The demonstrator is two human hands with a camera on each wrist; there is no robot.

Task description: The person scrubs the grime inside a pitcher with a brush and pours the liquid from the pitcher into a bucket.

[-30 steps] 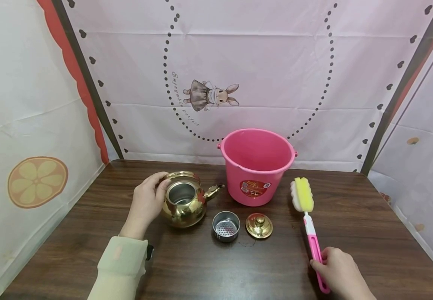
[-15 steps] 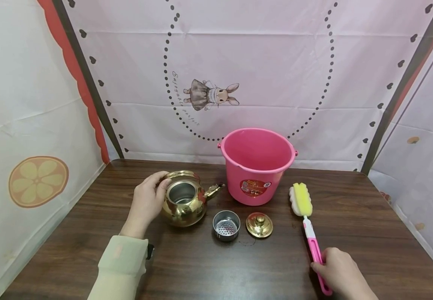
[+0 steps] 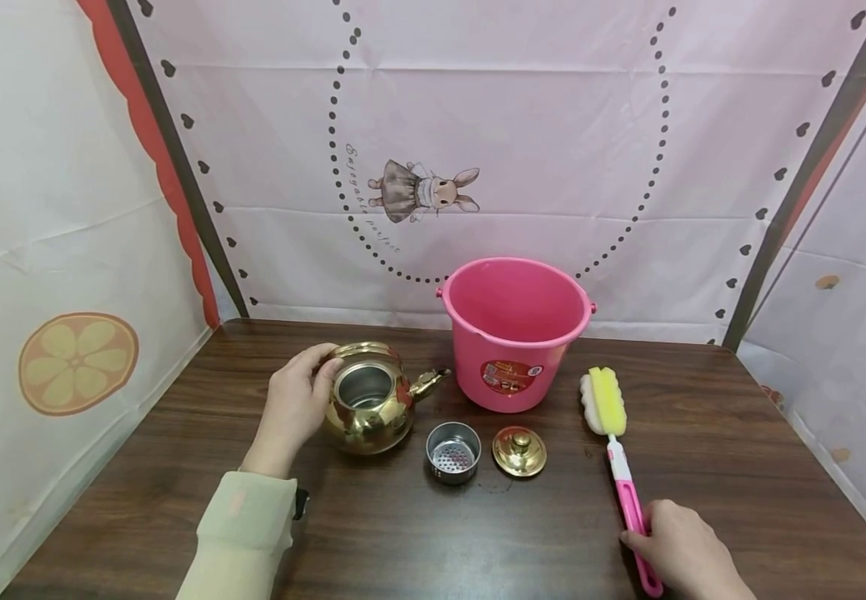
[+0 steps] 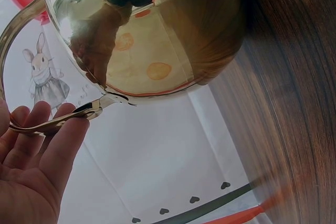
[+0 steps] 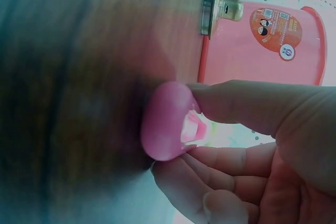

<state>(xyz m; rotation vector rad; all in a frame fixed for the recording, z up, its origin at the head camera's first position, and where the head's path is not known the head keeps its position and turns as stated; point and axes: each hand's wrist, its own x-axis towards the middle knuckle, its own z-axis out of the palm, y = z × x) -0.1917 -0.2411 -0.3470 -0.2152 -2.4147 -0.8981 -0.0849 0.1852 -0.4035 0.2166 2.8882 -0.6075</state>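
Observation:
A shiny gold teapot sits uncovered on the table, its spout pointing right. My left hand holds its looped handle; in the left wrist view the fingers curl round the curved gold handle. On the right lies a sponge bottle brush with a yellow and white head and a pink and white handle. My right hand pinches that handle near its lower end, thumb on one side and fingers on the other around the pink tip.
Between the hands stand a small steel strainer cup with a perforated base and the gold knobbed lid. Behind them is a pink bucket. Printed cloth walls enclose the dark wooden table at the back and sides.
The brush has slid slightly toward me along with the right hand, its head now lower in the head view. The left hand and teapot keep their place.

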